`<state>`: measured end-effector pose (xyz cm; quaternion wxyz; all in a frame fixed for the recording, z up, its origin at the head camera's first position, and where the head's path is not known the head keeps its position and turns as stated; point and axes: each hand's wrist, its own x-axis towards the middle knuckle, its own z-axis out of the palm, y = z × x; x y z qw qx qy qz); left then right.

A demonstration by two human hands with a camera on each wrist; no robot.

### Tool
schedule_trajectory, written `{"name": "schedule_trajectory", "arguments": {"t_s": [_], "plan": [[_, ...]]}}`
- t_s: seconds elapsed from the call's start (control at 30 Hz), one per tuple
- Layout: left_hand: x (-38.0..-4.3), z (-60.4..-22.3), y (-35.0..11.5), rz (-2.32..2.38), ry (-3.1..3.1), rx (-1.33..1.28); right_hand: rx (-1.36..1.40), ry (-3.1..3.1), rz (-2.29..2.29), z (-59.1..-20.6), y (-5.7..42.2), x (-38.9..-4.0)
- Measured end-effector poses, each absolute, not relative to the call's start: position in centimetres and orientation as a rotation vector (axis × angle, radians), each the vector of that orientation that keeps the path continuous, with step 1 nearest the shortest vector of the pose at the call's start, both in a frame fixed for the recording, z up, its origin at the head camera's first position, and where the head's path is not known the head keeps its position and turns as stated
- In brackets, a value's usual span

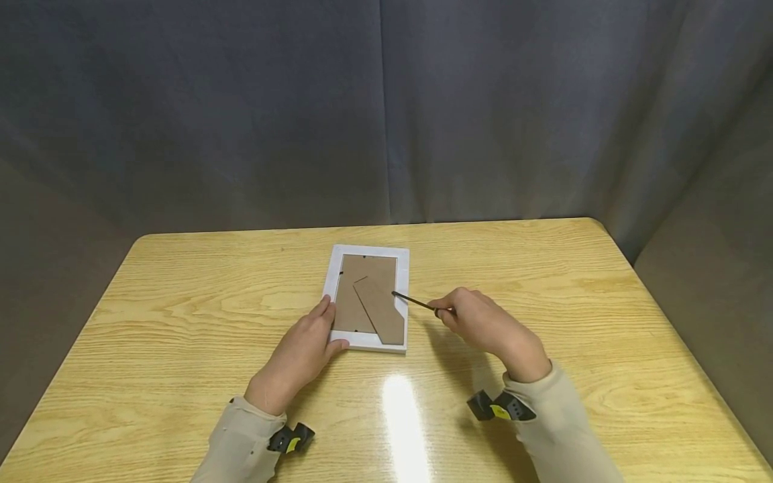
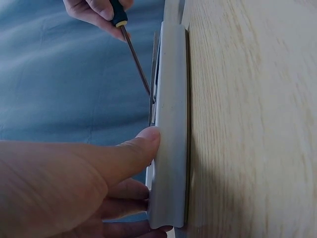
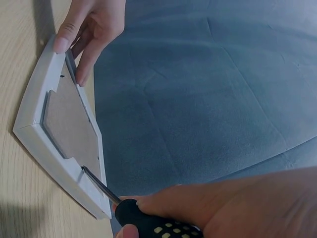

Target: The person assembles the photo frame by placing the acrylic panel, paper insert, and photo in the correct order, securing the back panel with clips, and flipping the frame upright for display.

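Note:
A white picture frame (image 1: 373, 251) lies face down on the table, its brown backing board (image 1: 350, 298) showing. A brown easel leg (image 1: 386, 318) slants across the board, and small dark tabs stand along the board's edges. My left hand (image 1: 302, 349) grips the frame's near left corner, thumb on the near edge and fingers along the left side. In my right hand (image 1: 483, 325) is a screwdriver (image 3: 148, 218) with a dark, yellow-dotted handle. Its tip touches the right inner edge of the frame, where the board meets the white border.
The wooden table (image 1: 199, 302) has rounded far corners. Behind it and at the sides hang grey curtains (image 1: 241, 121). A bright light reflection (image 1: 404, 422) lies on the table near the front. Each wrist wears a small black camera (image 1: 501, 406).

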<state>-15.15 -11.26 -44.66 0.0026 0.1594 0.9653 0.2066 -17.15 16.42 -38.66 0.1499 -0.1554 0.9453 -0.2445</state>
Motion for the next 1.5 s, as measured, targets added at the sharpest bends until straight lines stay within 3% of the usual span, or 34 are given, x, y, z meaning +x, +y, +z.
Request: {"name": "schedule_trajectory", "arguments": {"t_s": [1.5], "plan": [[-14.93,-44.23,-11.32,0.633,3.031,0.515,-0.527,2.881,-0.578,-38.44,16.58,-17.16]]}}
